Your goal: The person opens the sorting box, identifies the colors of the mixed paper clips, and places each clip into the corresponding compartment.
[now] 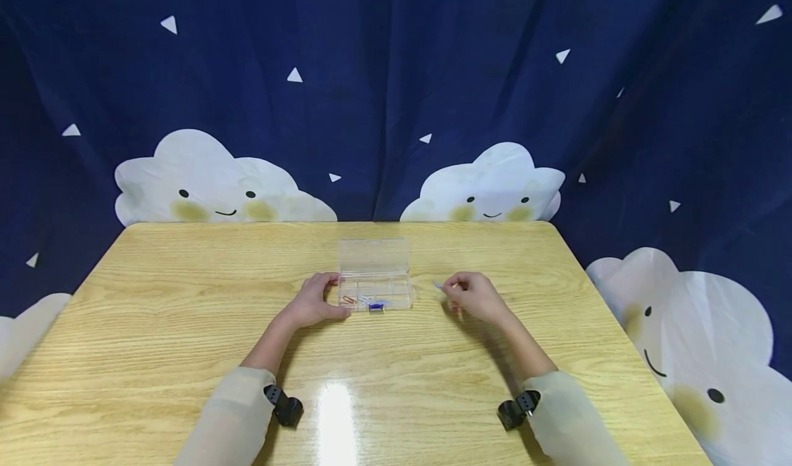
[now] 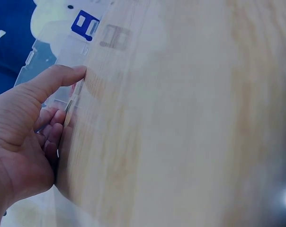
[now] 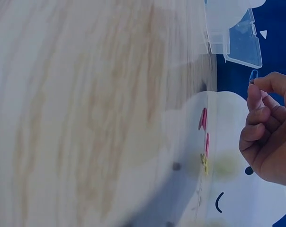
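Note:
A clear plastic compartment box stands on the table with its hinged lid raised at the back. My left hand grips the box's left end, thumb at the front corner and fingers round the far side. In the front left of the box lie a red paper clip and some white paper clips. A blue latch marks the front wall. To the right of the box, my right hand pinches a blue paper clip between thumb and forefinger, above the tabletop.
Pink paper clips and yellow paper clips lie on the table by my right hand. The wooden table ends at a dark blue curtain printed with white clouds. Black wrist cameras sit on both sleeves.

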Motion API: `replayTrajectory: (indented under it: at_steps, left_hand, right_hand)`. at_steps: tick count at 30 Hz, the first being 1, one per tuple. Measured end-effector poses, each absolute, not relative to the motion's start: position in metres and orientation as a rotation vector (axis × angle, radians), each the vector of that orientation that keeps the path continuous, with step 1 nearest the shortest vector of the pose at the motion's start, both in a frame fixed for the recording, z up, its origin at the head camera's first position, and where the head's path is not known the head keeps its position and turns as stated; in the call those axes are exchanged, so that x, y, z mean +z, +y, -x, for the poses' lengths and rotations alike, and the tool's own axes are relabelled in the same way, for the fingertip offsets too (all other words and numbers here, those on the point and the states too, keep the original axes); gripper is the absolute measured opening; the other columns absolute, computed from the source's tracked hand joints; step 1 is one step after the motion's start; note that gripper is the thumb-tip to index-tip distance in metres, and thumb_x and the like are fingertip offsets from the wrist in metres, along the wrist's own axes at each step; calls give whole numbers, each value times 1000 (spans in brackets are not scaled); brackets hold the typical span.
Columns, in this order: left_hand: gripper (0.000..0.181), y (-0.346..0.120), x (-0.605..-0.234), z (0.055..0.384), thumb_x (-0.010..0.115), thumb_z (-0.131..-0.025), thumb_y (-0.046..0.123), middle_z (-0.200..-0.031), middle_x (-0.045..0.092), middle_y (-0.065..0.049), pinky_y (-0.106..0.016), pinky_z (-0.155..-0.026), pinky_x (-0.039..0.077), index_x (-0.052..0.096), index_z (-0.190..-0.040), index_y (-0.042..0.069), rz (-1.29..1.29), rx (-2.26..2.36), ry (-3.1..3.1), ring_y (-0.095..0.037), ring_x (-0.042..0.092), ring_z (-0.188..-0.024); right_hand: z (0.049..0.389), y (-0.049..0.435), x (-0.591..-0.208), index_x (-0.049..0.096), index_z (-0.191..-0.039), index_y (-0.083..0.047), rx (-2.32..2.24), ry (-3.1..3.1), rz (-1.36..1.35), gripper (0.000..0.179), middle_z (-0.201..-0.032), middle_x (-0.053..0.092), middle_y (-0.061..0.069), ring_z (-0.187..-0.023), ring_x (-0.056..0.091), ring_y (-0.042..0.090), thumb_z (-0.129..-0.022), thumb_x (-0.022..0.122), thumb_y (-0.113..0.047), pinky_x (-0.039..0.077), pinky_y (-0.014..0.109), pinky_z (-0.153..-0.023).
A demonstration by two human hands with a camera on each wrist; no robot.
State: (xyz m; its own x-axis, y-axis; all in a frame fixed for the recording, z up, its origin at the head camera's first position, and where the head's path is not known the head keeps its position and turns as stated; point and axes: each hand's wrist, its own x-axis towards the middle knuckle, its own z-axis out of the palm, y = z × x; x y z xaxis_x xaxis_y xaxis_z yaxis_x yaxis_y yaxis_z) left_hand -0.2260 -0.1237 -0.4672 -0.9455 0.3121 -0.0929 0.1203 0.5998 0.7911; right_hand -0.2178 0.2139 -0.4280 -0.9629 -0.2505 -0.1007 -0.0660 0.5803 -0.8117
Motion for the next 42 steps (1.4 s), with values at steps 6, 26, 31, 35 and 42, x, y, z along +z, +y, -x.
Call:
replayTrajectory:
  at_steps: [6,26,31,35,42]
  left_hand:
    - [77,-124,-468,225,79,-73,26,-124,47,-17,-47,-100,35,41,-135,0,-350,1257,2610,-32,39,-116]
    - [78,-123,-467,225,79,-74,25,-124,47,-17,-47,-100,35,40,-136,-1,-343,1271,2605,-32,39,-116]
    - [79,-122,-468,225,79,-73,25,-127,47,-17,-48,-103,33,40,-136,0,-341,1253,2619,-34,38,-120]
    - [78,-123,-468,225,79,-73,26,-127,47,-17,-48,-102,33,41,-136,1,-340,1253,2619,-34,38,-120]
    - [80,-124,-466,225,79,-73,27,-127,46,-17,-49,-102,34,39,-138,0,-341,1251,2614,-34,37,-120]
  right_hand:
    - [219,205,-429,64,-101,-1,-1262,2639,252,21,-73,64,18,-54,56,28,-93,57,-19,41,27,-46]
    - [222,180,-429,67,-99,-6,-1199,2659,343,19,-72,64,17,-54,52,20,-92,57,-21,35,25,-47]
    - [224,175,-432,68,-99,-8,-1182,2648,366,20,-69,62,16,-57,56,28,-93,57,-23,34,25,-46]
    - [225,170,-431,69,-98,-8,-1175,2659,374,20,-68,62,16,-58,57,29,-92,58,-23,35,26,-46]
    - [227,161,-430,69,-95,-8,-1181,2656,391,17,-69,62,16,-61,60,25,-91,58,-21,37,26,-51]
